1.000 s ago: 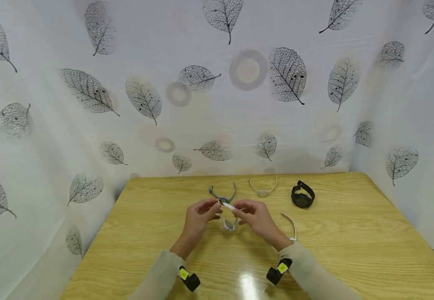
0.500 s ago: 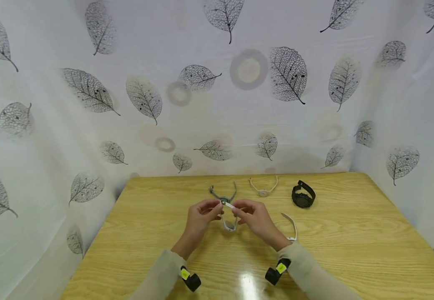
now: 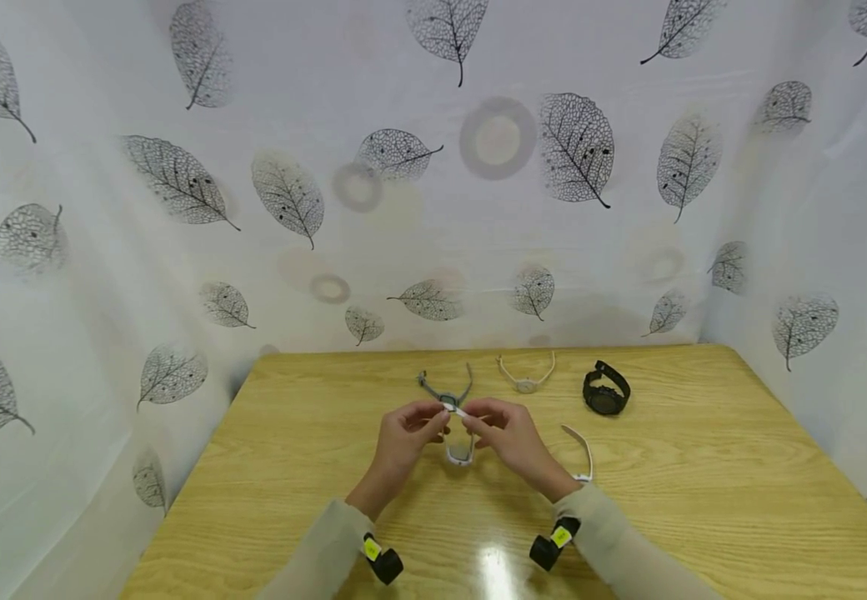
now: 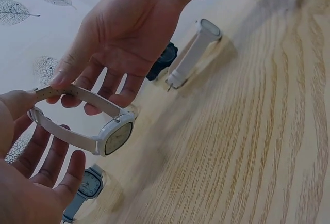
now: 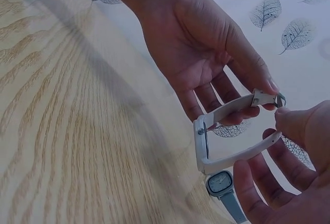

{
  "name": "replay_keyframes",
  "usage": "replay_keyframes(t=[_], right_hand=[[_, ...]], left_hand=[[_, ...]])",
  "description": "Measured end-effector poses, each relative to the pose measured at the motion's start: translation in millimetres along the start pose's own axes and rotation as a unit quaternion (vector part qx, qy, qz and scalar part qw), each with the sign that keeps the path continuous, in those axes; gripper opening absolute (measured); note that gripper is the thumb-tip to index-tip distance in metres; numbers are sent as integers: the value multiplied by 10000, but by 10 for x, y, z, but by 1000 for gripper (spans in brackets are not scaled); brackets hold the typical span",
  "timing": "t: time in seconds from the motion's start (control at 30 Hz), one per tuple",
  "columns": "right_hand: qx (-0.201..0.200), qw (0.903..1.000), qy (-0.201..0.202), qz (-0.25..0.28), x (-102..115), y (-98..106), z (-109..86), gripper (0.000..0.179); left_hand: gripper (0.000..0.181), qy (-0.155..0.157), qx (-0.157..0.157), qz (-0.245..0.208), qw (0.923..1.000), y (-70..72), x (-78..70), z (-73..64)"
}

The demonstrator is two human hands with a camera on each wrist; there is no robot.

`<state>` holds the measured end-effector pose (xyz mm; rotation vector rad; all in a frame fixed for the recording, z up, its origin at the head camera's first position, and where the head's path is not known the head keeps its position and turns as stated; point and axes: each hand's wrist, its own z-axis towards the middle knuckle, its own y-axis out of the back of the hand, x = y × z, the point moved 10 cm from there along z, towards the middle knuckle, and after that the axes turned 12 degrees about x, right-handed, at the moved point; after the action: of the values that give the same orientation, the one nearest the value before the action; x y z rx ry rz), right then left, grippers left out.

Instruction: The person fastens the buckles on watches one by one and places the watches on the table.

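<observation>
A white wristwatch point(image 4: 118, 137) with a squarish case hangs in a loop just above the table, face away from the strap ends. My left hand point(image 3: 402, 437) pinches the strap end by the metal buckle point(image 5: 280, 100) between thumb and fingers. Opposite it, my right hand point(image 3: 510, 435) pinches the other strap end, whose holes point(image 4: 64, 91) show in the left wrist view. Both sets of fingertips meet close together at the top of the loop. Whether the strap passes through the buckle is hidden by the fingers. Behind the hands lies a blue-grey watch point(image 5: 220, 182).
A pale pinkish watch point(image 3: 526, 386) and a black watch point(image 3: 604, 402) stand toward the back of the wooden table point(image 3: 291, 450). Another white watch point(image 4: 198, 48) lies beside my right forearm, partly covered by it. A leaf-print curtain point(image 3: 433, 233) encloses the back and sides.
Both hands stay nearly in place. My left fingers have shifted slightly right at the buckle end, and the hanging watch case has turned a little and sunk slightly.
</observation>
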<state>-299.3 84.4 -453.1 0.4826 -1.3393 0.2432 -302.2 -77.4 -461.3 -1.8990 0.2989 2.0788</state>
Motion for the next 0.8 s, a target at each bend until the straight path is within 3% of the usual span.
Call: replay_keyframes(t=[0.47,0.8], right_hand=[[-125,9998,-135,-50,-45,0,2,23],[11,9999,-78,-138,-60,-21,5,26]], left_hand=[[27,160,67,132,9998,-10,91,23],[28,166,30,-2,9999,-8,113,43]])
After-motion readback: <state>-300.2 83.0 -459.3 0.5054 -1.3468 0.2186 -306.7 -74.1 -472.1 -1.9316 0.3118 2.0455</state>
